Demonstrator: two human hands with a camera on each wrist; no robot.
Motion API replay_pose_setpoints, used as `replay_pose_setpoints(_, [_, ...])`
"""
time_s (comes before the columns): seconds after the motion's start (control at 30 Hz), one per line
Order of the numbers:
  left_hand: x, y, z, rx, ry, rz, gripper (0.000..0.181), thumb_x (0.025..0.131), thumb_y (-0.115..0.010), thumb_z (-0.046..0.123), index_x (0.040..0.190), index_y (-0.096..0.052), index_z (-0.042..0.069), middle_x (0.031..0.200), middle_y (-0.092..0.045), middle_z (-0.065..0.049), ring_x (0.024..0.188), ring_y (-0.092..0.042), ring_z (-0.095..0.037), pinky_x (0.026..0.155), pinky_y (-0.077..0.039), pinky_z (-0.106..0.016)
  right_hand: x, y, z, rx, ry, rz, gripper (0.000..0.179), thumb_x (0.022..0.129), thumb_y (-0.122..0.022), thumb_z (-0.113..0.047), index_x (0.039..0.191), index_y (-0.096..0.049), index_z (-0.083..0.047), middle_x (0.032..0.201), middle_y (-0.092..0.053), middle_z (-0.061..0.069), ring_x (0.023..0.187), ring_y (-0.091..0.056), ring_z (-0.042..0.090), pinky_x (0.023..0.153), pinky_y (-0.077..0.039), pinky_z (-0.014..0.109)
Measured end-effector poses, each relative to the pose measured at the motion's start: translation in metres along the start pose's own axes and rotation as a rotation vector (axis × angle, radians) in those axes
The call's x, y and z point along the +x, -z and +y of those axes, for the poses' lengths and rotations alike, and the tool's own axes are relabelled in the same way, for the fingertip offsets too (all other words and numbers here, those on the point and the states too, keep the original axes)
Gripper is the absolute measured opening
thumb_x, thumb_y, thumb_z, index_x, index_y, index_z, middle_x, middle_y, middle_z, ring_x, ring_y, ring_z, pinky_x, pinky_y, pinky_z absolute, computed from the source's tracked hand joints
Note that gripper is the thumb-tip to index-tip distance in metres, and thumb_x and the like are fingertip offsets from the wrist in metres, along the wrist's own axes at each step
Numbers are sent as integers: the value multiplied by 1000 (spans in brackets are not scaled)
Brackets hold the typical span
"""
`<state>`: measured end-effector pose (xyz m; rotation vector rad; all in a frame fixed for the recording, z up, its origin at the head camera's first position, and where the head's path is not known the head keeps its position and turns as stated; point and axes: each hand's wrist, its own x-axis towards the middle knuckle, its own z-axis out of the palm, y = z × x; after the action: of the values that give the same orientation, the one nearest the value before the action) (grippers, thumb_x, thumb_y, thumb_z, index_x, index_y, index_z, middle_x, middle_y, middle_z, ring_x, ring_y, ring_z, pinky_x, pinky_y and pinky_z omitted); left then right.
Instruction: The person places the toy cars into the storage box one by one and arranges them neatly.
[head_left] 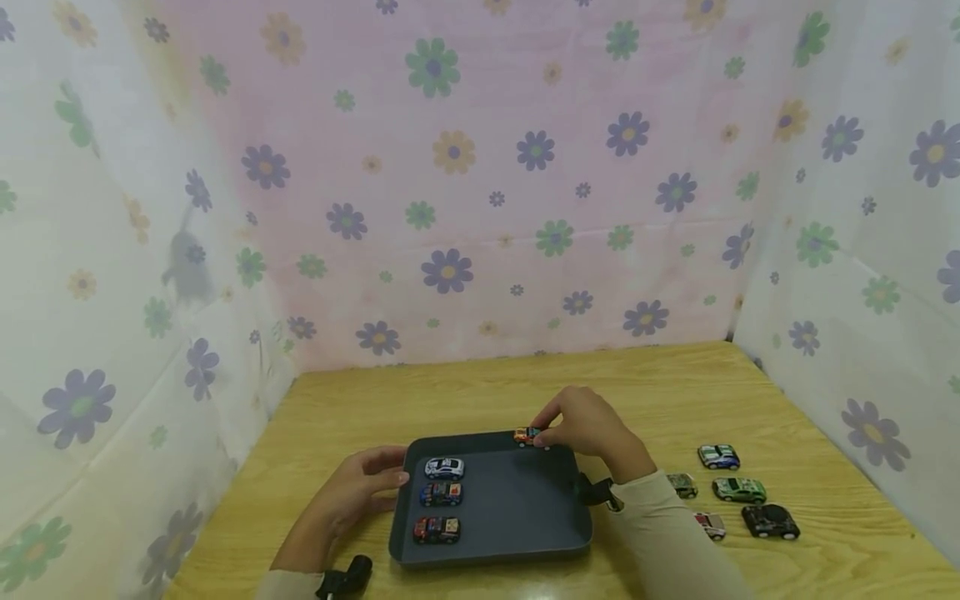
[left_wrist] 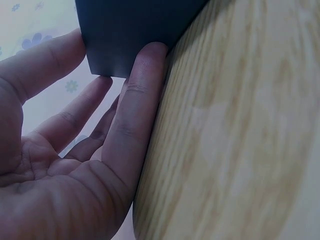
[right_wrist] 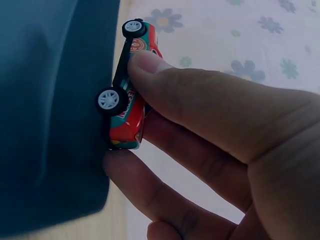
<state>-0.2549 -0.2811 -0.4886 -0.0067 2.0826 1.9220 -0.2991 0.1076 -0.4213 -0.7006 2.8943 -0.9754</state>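
My right hand (head_left: 592, 425) pinches a red, orange and green toy car (right_wrist: 132, 112) between thumb and fingers. The car overlaps the far rim of a dark grey tray (head_left: 525, 517), towards its right corner; in the right wrist view its white-hubbed wheels face the tray wall. Against the tray's left wall, my left hand (head_left: 356, 492) rests with fairly straight fingers touching the outside. In a column along the tray's left side stand a white toy car (head_left: 444, 468), a blue-and-red toy car (head_left: 441, 494) and a red-and-black toy car (head_left: 437, 530).
To the right of the tray, on the wooden table (head_left: 345, 400), are several toy cars, among them a green one (head_left: 739, 490), a black one (head_left: 771, 522) and a white, blue and green one (head_left: 718, 456). My right forearm partly covers two others. Flowered cloth (head_left: 480, 208) encloses the table.
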Motion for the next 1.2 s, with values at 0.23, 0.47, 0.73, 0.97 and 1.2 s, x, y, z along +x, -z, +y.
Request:
replay_pose_setpoints(0.23, [8,-1,8,-20,-16,-10,59,96,-73,8,148,-49,-2,150,-51,-24,119,-66,-28,97,-61,-47,7,-3,-8,-23,-21,-40,11,83,-88,-25,94,-84,-29,98,-77,-12,86,-68,10,72,-57,34])
replay_pose_setpoints(0.47, [12,3,7,3,-27,-18,59,95,-74,8,148,-49,-1,151,-51,-23,119,-66,-28,96,-61,-47,13,-12,-11,-52,-16,-61,12,83,-88,-26,94,-84,-29,92,-77,-14,81,-67,6,74,-59,34])
replay_pose_setpoints(0.73, [8,4,3,0,-14,-19,62,94,-76,11,149,-49,0,151,-51,-23,119,-66,-27,96,-61,-47,15,-27,-17,-51,14,-96,13,83,-88,-26,95,-84,-26,85,-76,-15,77,-66,6,69,-58,32])
replay_pose_setpoints(0.97, [4,3,1,0,-6,-14,62,95,-75,10,149,-48,-1,151,-51,-24,119,-66,-27,95,-62,-47,18,-37,-24,-116,20,-106,13,82,-89,-27,94,-85,-28,86,-76,-15,78,-67,7,70,-59,32])
replay_pose_setpoints(1.2, [2,2,-2,-5,-2,-18,61,95,-75,10,149,-48,-1,151,-51,-24,119,-66,-27,96,-61,-47,17,-46,-31,-116,10,-139,13,81,-89,-28,93,-85,-26,84,-76,-15,75,-65,6,66,-58,30])
